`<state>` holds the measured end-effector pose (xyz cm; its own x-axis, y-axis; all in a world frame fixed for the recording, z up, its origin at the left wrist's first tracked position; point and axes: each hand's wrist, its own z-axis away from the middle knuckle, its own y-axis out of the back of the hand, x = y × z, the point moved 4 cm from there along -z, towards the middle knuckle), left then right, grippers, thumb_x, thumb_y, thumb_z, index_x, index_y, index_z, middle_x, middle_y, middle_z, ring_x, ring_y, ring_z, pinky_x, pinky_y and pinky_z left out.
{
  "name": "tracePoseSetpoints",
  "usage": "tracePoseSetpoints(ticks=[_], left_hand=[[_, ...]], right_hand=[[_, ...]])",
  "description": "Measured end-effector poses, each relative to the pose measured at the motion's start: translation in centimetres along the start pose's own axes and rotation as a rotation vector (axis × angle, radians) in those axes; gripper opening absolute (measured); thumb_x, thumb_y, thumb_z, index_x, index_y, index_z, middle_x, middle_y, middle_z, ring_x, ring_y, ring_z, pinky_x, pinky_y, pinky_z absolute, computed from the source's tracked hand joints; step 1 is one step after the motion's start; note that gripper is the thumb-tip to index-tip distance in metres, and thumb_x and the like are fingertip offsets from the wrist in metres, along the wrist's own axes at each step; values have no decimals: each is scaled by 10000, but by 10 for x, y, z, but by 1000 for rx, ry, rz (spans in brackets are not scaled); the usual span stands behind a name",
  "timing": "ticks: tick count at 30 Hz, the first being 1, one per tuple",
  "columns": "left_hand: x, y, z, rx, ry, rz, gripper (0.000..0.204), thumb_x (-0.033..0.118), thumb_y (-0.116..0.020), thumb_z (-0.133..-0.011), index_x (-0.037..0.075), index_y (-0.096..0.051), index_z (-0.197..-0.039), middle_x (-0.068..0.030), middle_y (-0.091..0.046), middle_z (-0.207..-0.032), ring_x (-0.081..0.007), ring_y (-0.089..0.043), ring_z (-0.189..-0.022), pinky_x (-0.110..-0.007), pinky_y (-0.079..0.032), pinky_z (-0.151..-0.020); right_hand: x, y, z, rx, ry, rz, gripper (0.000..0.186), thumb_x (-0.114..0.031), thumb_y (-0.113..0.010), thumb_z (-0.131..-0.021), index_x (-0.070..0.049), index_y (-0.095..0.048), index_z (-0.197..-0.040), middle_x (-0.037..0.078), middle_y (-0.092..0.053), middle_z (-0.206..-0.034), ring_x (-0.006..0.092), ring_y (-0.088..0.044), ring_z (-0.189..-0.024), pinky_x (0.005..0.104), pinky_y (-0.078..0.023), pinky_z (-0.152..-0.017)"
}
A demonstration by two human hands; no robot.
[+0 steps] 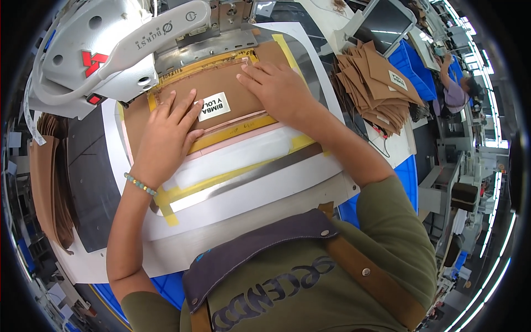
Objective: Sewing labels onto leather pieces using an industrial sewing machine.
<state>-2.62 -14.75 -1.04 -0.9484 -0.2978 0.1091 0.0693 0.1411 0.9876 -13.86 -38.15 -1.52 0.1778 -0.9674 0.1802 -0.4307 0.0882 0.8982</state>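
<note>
- A stack of brown pieces hangs at the far left, beside the work table.
- The white sewing machine head stands over the upper left of the table, just above the brown panel.
- The left hand lies flat on the left part of the brown panel, fingers spread apart and pressing down, gripping nothing; a beaded bracelet sits on the wrist.
- The brown panel rests in a yellow-edged template on the table, under the machine head and between both hands.
- A white label lies on the middle of the panel, between the two hands, the left fingertips just beside it.
- The right hand lies palm down on the right part of the panel, fingers extended and loosely together, clamped on nothing.
- A fanned pile of brown pieces lies right of the table, near a blue bin.
- Another person is at work at the far right, well apart.
</note>
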Motion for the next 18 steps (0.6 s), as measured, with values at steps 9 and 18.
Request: tracePoseSetpoints(ticks=[9, 18], left_hand=[[1, -2, 1, 44, 11, 7, 614, 288, -723, -1003, 106, -556, -1566, -61, -474, -1685, -432, -436, -1509, -527, -412, -1217], [0, -7, -2, 50, 16, -25, 590, 329, -700, -1027, 97, -565, -1553, -87, -515, -1648, -441, -486, -1463, -521, -420, -1207]], right_hand=[[1, 2, -14, -194, -53, -54, 410, -91, -648, -930, -48, -677, -1337, 98, -691, -1428, 283, -636, -1293, 425, -522, -1022], [5, -3, -15, -95, -2, -132, 360, -54, -715, -865, -64, -694, -1224, 94, -704, -1376, 262, -658, -1183, 427, -551, -920]])
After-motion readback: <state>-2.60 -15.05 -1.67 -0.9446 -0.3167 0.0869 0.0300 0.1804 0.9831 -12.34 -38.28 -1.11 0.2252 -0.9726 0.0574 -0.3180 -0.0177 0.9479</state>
